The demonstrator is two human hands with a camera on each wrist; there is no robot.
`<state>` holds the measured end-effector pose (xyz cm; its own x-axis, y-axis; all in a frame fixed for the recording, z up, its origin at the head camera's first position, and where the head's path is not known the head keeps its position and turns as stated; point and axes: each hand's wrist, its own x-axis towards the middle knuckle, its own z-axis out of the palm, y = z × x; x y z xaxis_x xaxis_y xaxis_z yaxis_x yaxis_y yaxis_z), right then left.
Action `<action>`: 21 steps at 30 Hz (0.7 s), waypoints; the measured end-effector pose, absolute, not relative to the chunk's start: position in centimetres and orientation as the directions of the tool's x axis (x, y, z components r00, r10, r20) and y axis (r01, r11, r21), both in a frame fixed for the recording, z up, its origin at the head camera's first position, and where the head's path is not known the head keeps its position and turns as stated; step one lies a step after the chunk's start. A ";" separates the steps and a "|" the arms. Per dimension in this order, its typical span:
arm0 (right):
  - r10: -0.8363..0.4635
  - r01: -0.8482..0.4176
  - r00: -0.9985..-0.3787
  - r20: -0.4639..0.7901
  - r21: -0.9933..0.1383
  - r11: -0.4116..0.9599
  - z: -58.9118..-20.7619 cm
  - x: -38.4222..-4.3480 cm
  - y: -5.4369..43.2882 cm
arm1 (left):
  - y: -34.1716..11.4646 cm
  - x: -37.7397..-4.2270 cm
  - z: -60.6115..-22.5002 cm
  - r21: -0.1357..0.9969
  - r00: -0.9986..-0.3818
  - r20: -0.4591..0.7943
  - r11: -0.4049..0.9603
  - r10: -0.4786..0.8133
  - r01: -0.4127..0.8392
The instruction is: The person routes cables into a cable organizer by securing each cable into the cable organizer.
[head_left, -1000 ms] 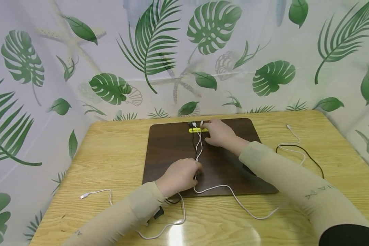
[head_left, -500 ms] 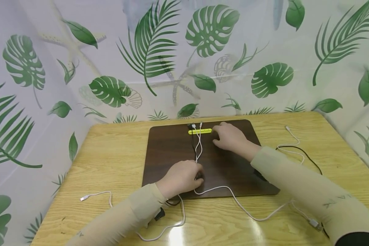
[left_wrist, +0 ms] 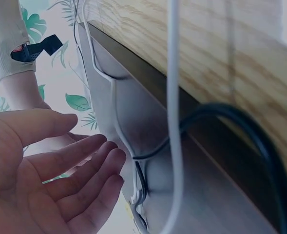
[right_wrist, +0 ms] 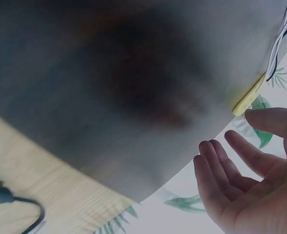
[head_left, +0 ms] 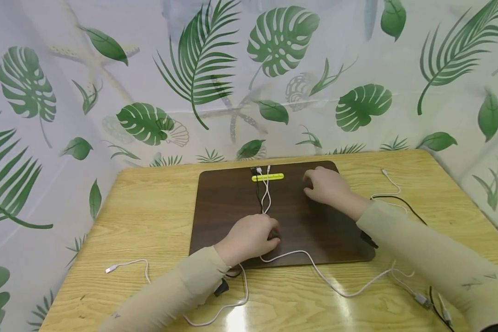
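The left hand (head_left: 250, 234) and right hand (head_left: 328, 185) are relaxed and empty, so probably best lift them without tugging the cables (head_left: 267, 186) from the yellow clip (head_left: 275, 176) (toward the brown board's (head_left: 226, 203) far edge).

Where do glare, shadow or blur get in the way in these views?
Head view: bright glare spots on the near part of the wooden table; left wrist view: the thick-looking black cable is soft, and the upper right corner is washed out; right wrist view: a blurry dark patch lies across the brown board, shadow or reflection, I can't tell.
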<state>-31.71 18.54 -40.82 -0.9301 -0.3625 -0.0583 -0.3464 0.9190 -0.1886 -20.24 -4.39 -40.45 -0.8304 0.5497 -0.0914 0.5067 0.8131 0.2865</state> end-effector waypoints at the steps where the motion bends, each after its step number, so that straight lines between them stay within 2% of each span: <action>1: -0.363 -0.347 -0.930 -0.060 -0.186 0.919 -40.8 -31.7 18.8 | -4.3 -20.2 -40.5 0.289 -0.831 -0.090 0.813 0.549 0.506; 21: -0.323 -0.295 -0.939 -0.116 -0.208 0.933 -40.6 -31.4 25.3 | -2.4 -20.3 -40.9 0.314 -0.813 -0.067 0.786 0.578 0.533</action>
